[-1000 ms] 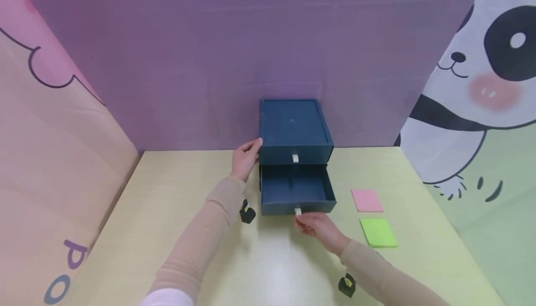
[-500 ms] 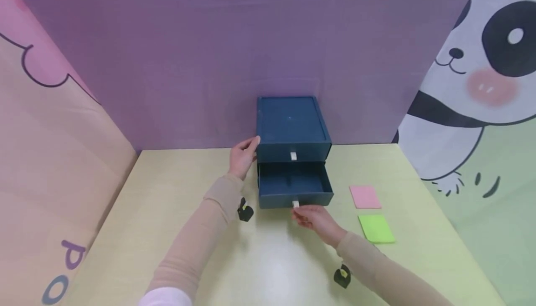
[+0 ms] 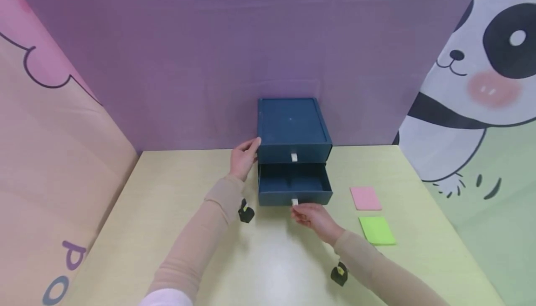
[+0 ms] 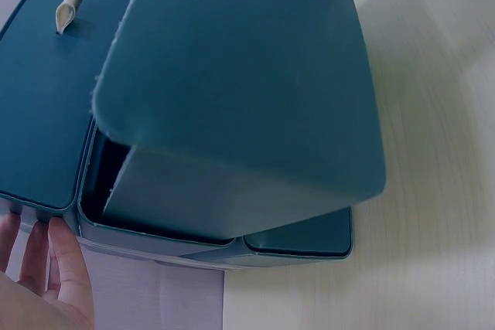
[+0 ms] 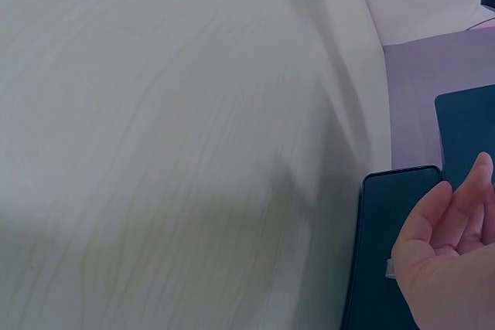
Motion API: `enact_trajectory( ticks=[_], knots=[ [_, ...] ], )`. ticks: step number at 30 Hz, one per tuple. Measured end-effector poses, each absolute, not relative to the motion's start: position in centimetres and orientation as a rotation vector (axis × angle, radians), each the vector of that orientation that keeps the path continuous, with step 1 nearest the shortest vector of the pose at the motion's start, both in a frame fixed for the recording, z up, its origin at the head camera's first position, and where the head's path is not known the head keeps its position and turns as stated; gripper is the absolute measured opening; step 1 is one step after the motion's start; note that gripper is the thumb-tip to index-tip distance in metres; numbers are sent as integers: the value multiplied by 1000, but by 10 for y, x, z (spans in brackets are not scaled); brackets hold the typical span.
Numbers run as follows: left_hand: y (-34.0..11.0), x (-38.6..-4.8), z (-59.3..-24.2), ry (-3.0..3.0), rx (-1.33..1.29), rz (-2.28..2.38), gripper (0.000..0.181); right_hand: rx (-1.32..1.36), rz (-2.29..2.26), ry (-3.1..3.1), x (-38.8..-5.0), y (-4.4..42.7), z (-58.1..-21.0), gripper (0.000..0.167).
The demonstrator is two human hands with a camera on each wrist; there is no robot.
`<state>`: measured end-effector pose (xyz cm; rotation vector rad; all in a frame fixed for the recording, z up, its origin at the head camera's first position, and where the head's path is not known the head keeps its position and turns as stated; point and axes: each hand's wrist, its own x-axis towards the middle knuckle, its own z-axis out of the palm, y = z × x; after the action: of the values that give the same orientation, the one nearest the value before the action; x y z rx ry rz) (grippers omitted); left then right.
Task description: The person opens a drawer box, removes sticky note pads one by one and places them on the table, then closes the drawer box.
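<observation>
A dark blue drawer cabinet (image 3: 291, 120) stands against the back wall. Its top drawer (image 3: 272, 153) is closed, while the drawer below (image 3: 272, 198) is partly pulled out with its bare inside visible. My left hand (image 3: 243, 159) steadies the cabinet's left side, straight fingers (image 4: 73, 272) touching it in the left wrist view. At the pulled-out drawer's front, my right hand (image 3: 316, 220) pinches the white pull tab (image 3: 295, 202) from below. The right wrist view shows this hand (image 5: 448, 268) with bent fingers, the tab's grip hidden. A lowest drawer (image 4: 305, 233) is closed.
A pink sticky note pad (image 3: 365, 198) and a green sticky note pad (image 3: 378, 230) lie on the pale wooden table (image 3: 176, 194), right of the cabinet. Small black pieces (image 3: 246, 212) hang at the wrists. Printed cloth walls enclose the sides; a purple wall (image 3: 188, 64) stands behind.
The pulled-out drawer has slid part way back into the cabinet, and my right hand has moved inward with its tab. My left hand stays on the cabinet's side.
</observation>
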<state>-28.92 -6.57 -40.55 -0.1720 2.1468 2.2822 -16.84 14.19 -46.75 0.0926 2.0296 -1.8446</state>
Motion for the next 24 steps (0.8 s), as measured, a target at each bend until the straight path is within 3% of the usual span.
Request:
enact_trajectory(
  ticks=[24],
  knots=[
    [-66, -288, -405, 2142, -177, 2281, 44, 176, -1941, 2010, -185, 134, -471, 39]
  ],
)
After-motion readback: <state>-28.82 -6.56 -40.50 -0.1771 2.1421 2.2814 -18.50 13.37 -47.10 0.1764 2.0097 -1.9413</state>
